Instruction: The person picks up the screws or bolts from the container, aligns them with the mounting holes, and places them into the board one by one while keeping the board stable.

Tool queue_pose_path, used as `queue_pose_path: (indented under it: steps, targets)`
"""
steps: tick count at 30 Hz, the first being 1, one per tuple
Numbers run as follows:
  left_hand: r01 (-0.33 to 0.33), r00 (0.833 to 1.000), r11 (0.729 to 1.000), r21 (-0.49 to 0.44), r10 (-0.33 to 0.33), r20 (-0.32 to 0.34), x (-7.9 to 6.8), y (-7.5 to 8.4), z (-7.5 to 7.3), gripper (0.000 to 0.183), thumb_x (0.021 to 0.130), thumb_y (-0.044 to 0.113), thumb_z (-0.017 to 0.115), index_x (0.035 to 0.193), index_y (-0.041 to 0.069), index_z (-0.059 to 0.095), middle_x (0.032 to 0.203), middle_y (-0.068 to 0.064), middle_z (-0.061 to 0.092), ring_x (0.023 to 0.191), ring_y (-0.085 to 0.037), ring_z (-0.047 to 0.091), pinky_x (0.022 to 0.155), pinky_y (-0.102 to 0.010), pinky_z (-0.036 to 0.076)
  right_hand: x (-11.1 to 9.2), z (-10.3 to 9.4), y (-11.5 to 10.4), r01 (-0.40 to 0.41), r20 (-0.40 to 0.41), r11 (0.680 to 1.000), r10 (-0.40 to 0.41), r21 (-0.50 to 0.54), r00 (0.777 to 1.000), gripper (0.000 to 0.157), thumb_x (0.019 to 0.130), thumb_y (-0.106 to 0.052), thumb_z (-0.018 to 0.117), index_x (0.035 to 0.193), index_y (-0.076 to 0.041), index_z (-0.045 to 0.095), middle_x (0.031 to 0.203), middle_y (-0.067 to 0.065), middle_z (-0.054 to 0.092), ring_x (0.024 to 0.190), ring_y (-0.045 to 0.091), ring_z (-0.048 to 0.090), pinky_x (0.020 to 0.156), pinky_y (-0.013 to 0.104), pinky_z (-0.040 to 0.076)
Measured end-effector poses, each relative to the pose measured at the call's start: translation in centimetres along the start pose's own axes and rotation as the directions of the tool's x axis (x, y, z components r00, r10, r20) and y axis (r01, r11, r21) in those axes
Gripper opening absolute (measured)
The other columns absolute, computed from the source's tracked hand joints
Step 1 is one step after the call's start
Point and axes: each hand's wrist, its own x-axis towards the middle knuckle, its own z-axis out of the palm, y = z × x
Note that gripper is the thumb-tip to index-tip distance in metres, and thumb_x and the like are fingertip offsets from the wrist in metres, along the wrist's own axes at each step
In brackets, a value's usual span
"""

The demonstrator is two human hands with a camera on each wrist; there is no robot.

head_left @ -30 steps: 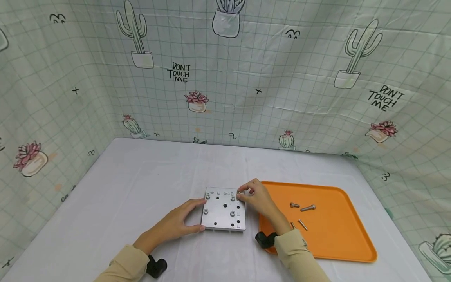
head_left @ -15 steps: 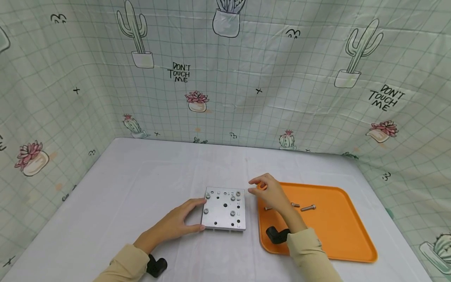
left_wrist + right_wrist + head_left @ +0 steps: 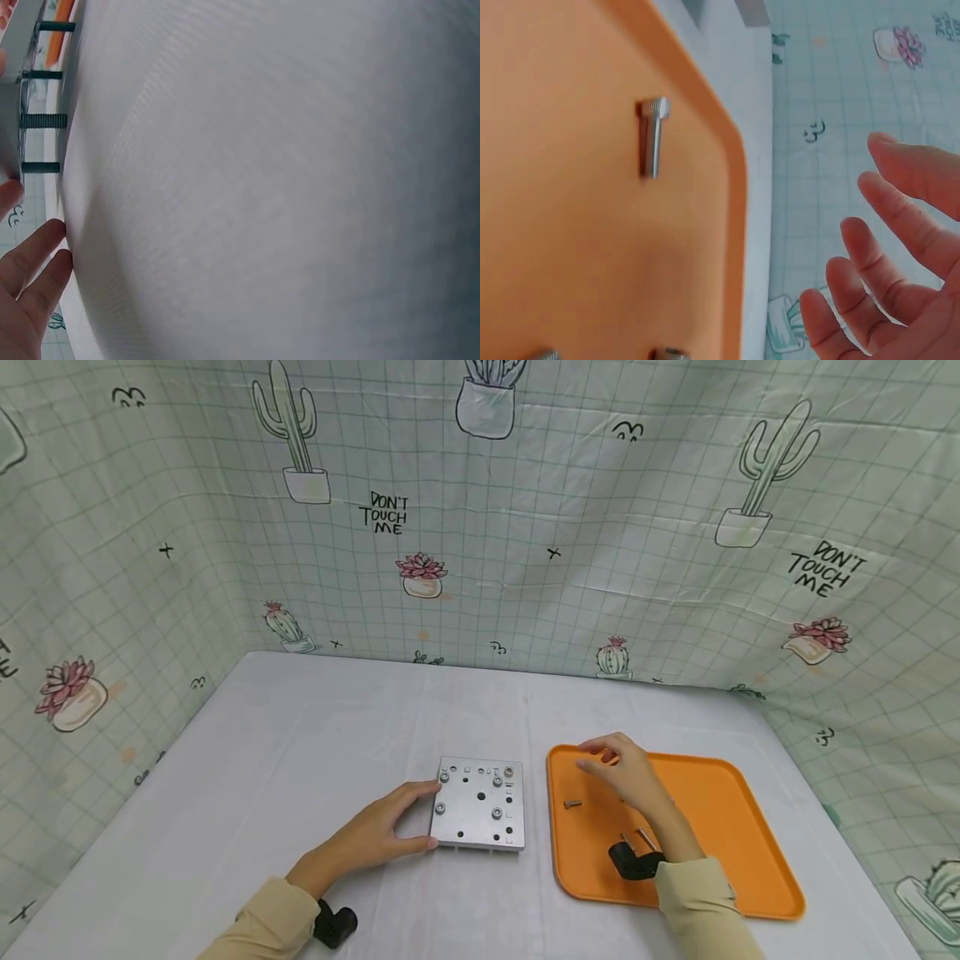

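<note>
Left hand (image 3: 375,828) touches metal plate (image 3: 467,822), unclenched | my right hand (image 3: 624,768), holding nothing, hovers above orange tray (image 3: 750,852) | small screw (image 3: 572,804) lies left of this nearer hand, toward my body, long axis crosswise

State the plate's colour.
Silver; the plate shows best in the head view.

Left grip (image 3: 384,828) spread, right grip (image 3: 624,770) loosely bent
</note>
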Motion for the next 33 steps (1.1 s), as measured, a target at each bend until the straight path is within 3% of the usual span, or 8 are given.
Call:
queue_pose_path:
  steps: [11, 18, 24, 33]
  targets:
    - [-0.004, 1.0, 1.0, 0.014, 0.004, -0.007, -0.2, 0.0, -0.2, 0.068, 0.08, 0.042, 0.07, 0.139, 0.021, 0.042, 0.143, 0.0, 0.044, 0.135, -0.024, 0.038, 0.108, -0.046, 0.034, -1.0, -1.7, 2.1, -0.021, 0.014, 0.999, 0.021, -0.033, 1.0, 0.038, 0.088, -0.03, 0.064, 0.113, -0.002, 0.064, 0.11, 0.016, 0.055, 0.091, 0.024, 0.047, 0.063, 0.029, 0.044]
    - [0.006, 1.0, 1.0, -0.008, -0.006, 0.005, -0.1, 0.0, -0.1, 0.068, 0.08, 0.043, 0.07, 0.139, 0.022, 0.042, 0.143, 0.001, 0.043, 0.136, -0.023, 0.036, 0.109, -0.047, 0.033, -1.7, -2.4, 3.7, -0.087, 0.072, 0.995, 0.09, -0.053, 0.993, 0.036, 0.088, -0.026, 0.065, 0.113, 0.0, 0.063, 0.11, 0.018, 0.055, 0.089, 0.023, 0.05, 0.063, 0.029, 0.046]
    - [0.013, 1.0, 0.999, -0.031, -0.013, 0.017, 0.0, 0.0, -0.1, 0.07, 0.08, 0.043, 0.07, 0.139, 0.022, 0.041, 0.144, 0.0, 0.042, 0.136, -0.024, 0.036, 0.109, -0.048, 0.033, -1.9, -2.6, 5.3, -0.145, 0.14, 0.989, 0.145, -0.013, 0.979, 0.032, 0.086, -0.017, 0.066, 0.109, 0.005, 0.062, 0.092, 0.014, 0.063, 0.07, 0.018, 0.057, 0.06, 0.027, 0.05]
    - [0.005, 1.0, 1.0, -0.015, -0.005, 0.015, -0.1, -0.1, -0.2, 0.07, 0.08, 0.043, 0.07, 0.139, 0.02, 0.041, 0.144, 0.0, 0.042, 0.136, -0.024, 0.035, 0.109, -0.048, 0.033, -1.7, -2.6, 6.6, -0.142, 0.193, 0.99, 0.144, -0.026, 0.971, 0.03, 0.084, -0.018, 0.069, 0.103, 0.004, 0.063, 0.093, 0.012, 0.064, 0.07, 0.012, 0.052, 0.061, 0.022, 0.047]
